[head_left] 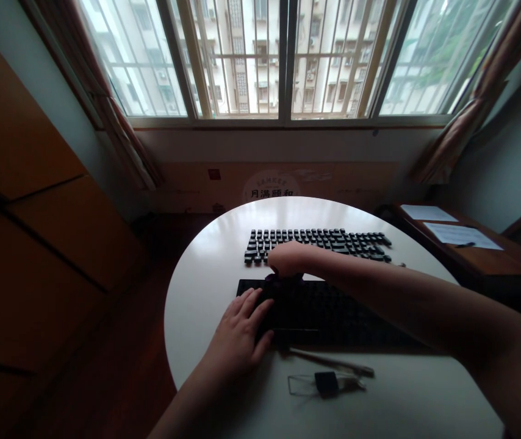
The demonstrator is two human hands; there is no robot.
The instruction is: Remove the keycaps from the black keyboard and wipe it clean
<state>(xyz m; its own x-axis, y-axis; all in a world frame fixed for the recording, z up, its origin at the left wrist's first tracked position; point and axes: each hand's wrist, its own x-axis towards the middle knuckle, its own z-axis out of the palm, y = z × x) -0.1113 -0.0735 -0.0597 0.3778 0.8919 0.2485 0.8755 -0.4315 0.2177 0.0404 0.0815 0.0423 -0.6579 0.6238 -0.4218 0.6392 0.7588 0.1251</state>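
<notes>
A black keyboard base (329,314) lies on a round white table (205,274). My left hand (240,332) rests flat on its left end with fingers spread, holding it steady. My right hand (288,259) reaches across from the right and bends down over the base's upper left part; its fingers are pinched on something dark that I cannot make out. Behind the base, several black keycaps (318,244) are laid out in rows on the table.
A wire keycap puller (324,383) and a thin stick-like tool (334,363) lie near the table's front edge. A wooden side desk (484,256) with papers (462,236) stands at the right. A wooden cabinet (36,213) fills the left, a barred window (283,58) the back.
</notes>
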